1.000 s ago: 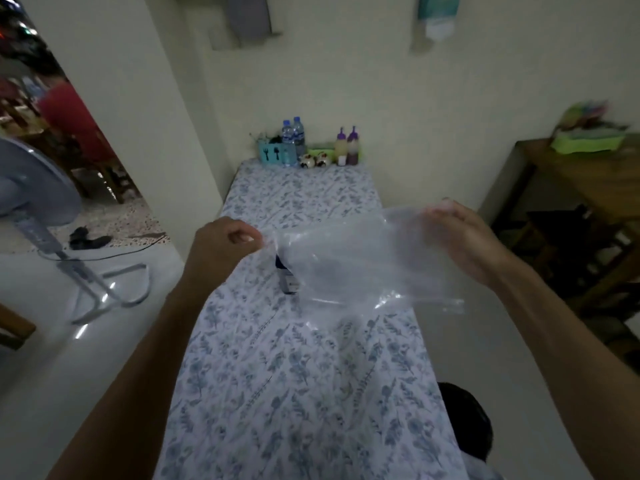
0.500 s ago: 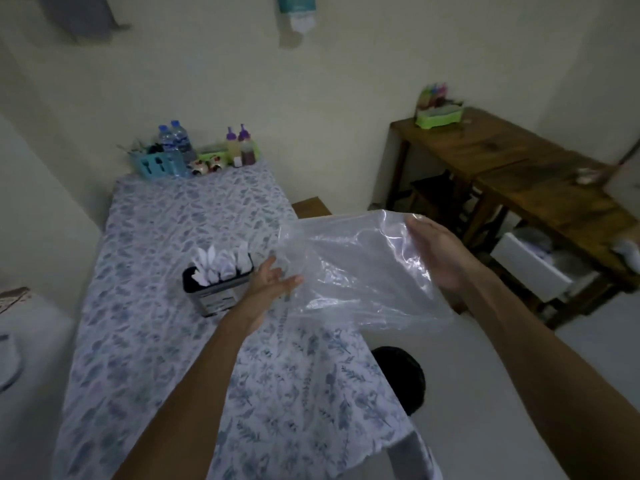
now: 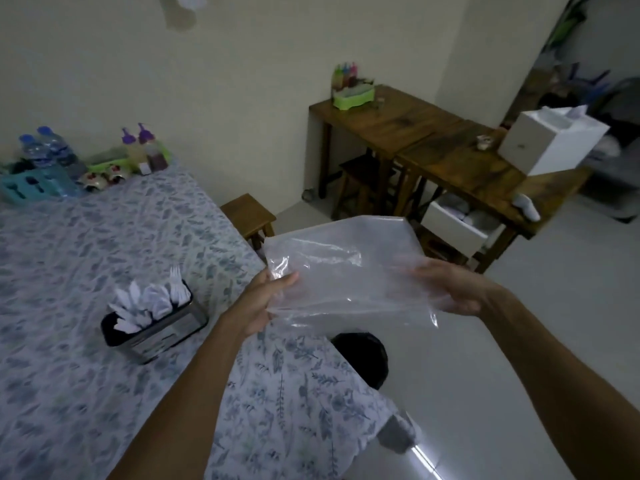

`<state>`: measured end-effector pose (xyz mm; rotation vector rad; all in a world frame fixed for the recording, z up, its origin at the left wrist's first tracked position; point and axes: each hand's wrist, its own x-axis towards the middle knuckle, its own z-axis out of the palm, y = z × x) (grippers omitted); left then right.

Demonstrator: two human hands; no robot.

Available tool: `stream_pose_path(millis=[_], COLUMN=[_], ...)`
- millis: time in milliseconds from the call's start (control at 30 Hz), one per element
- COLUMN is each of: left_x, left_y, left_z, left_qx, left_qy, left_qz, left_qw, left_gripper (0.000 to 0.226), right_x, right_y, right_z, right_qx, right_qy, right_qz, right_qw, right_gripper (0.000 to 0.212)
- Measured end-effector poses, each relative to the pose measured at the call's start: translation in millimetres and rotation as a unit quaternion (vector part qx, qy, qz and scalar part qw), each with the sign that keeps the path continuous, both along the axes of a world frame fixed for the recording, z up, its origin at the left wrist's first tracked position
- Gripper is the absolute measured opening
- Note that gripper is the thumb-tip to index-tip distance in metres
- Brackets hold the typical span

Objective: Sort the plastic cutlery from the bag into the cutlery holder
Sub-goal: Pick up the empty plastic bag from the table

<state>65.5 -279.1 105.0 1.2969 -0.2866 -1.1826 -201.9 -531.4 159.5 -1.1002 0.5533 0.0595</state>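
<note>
Holding the clear bag [image 3: 346,271] stretched off the table's edge, left hand [image 3: 263,303] pinching one side and right hand [image 3: 453,289] gripping the other, you seemingly checked it was empty, the white cutlery [image 3: 149,301] already standing in the holder [image 3: 156,327].

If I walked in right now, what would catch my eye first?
Probably the clear plastic bag, seemingly empty, held up between the left hand and right hand beyond the table's right edge. Next, the dark cutlery holder on the flowered tablecloth to the left, bristling with white plastic cutlery.
</note>
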Motion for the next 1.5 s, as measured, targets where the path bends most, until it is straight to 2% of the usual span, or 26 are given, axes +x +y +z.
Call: stream_pose_path(millis=[133,233,300,400,500,533,600,633,700,767,833,900,967,1000,1200,1367,1467,1500], left_x=[8,10,12,8,0,-2,-4,-4,-5,-14,-38,-67,-85,-88,-87,-87,-88,-89], left_y=[-2,-10,-15,-28,-54,-66,-93,-106,-130,-149,-157,-159,-160,-159,-157,-156,-156,-156], left_z=[-14,-25,-32,-42,-58,-65,-87,-103,-141,-179,-216,-241,-262,-270,-281,-284,-285,-285], left_qx=[0.041,0.067,0.074,0.096,0.103,0.116,0.134,0.134,0.17,0.271,0.333,0.342,0.346,0.348,0.32,0.334,0.328,0.327], left_qy=[-0.015,-0.052,-0.076,-0.103,-0.151,-0.175,-0.226,-0.242,-0.272,-0.367,-0.5,-0.609,-0.66,-0.677,-0.71,-0.713,-0.718,-0.718], left_qz=[-0.086,-0.077,-0.068,-0.097,-0.1,-0.104,-0.126,-0.13,-0.124,-0.109,-0.128,-0.187,-0.235,-0.244,-0.243,-0.231,-0.231,-0.231], left_qw=[0.995,0.993,0.992,0.985,0.978,0.972,0.957,0.952,0.939,0.883,0.789,0.691,0.624,0.601,0.579,0.571,0.568,0.569], left_gripper=[0.042,0.025,0.026,0.031,0.048,0.052,0.046,0.049,0.07,0.092,0.094,0.087,0.081,0.079,0.082,0.081,0.08,0.079], right_x=[-13,-21,-31,-46,-51,-49,-42,-40,-41,-41,-33,-15,7,16,47,71,79,81], right_y=[-4,-9,-16,-30,-50,-58,-79,-91,-118,-141,-150,-142,-122,-112,-71,-69,-69,-69], right_z=[-36,-57,-72,-84,-94,-99,-117,-132,-164,-198,-239,-281,-325,-347,-434,-468,-490,-495], right_qx=[-0.048,-0.039,0.011,0.095,0.181,0.159,0.034,-0.04,-0.116,-0.175,-0.268,-0.361,-0.411,-0.411,-0.337,-0.354,-0.339,-0.335], right_qy=[0.026,0.056,0.08,0.099,0.089,0.096,0.138,0.163,0.188,0.205,0.253,0.309,0.331,0.342,0.402,0.411,0.402,0.415], right_qz=[-0.031,-0.097,-0.131,-0.131,-0.134,-0.118,-0.058,-0.043,-0.095,-0.172,-0.187,-0.144,-0.081,-0.058,-0.02,0.011,0.081,0.11], right_qw=[0.998,0.993,0.988,0.982,0.97,0.975,0.988,0.985,0.971,0.947,0.911,0.868,0.846,0.843,0.851,0.84,0.847,0.839], right_gripper=[0.035,0.028,0.031,0.042,0.048,0.039,0.025,0.027,0.03,0.03,0.029,0.034,0.041,0.044,0.051,0.052,0.057,0.06])
